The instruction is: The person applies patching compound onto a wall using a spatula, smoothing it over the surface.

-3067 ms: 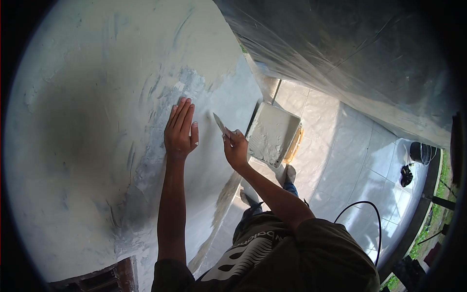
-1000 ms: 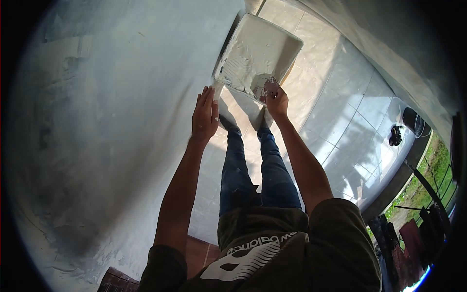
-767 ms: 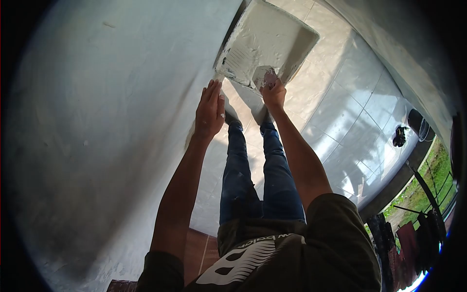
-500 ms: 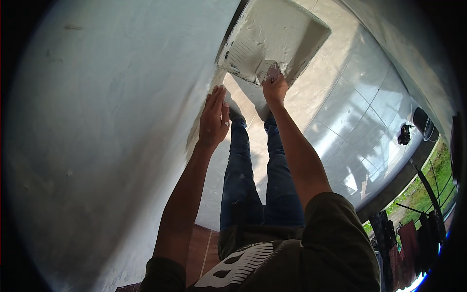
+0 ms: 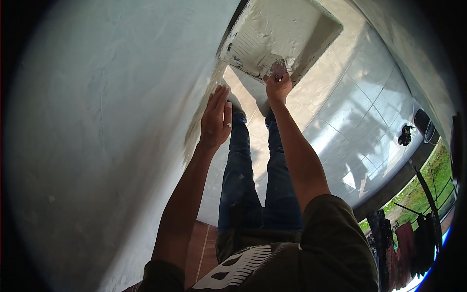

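My right hand (image 5: 278, 90) grips a putty knife (image 5: 277, 69) coated with off-white paste, its blade over the near part of a shallow tray (image 5: 318, 50). Thick, off-white paste (image 5: 279, 34) covers much of the tray's bottom, and ridges show at its left side. My left hand (image 5: 216, 117) is at the foot of the pale wall (image 5: 107, 107), fingers stretched out and holding nothing. A spot of white paste marks its thumb side.
Pale floor tiles (image 5: 357, 104) lie to the right, with sunlit patches. A small black object (image 5: 404, 135) rests near the floor's edge. Past that edge are grass (image 5: 428, 182) and hanging clothes (image 5: 408, 243). My jeans-clad legs (image 5: 238, 185) stand between my arms.
The putty knife has shifted and turned slightly over the paste in my right hand, and more paste shows around its blade. My left hand stays by the wall. The view has tilted a little.
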Tool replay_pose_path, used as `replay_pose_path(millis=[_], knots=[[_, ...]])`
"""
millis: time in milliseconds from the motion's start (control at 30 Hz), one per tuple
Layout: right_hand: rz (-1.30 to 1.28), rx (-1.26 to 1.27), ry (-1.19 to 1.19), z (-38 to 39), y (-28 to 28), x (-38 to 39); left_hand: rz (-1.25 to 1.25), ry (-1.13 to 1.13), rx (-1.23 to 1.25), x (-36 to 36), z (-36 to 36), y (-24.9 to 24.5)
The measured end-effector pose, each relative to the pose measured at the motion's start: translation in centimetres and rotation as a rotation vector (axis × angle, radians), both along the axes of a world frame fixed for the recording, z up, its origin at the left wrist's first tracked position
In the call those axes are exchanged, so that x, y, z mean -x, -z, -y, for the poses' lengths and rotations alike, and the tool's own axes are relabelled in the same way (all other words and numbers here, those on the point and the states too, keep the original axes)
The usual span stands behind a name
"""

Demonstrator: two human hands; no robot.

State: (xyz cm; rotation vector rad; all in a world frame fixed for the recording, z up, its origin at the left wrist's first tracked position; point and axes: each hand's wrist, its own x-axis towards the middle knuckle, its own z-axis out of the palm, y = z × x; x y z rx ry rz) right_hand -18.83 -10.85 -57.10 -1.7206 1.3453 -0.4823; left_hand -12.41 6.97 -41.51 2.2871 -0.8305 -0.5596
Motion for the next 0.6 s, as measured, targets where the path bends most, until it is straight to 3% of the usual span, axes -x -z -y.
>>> replay_pose_path(millis=[367,600], knots=[[-0.064,0.081,-0.079,0.5,-0.6,-3.5,0.013,-0.025,0.024,-0.6,0.8,0.3],[-0.011,-0.044,-0.105,-0.9,0.4,-8.1,0.02,-0.019,0.0,-0.5,0.2,0.2]])
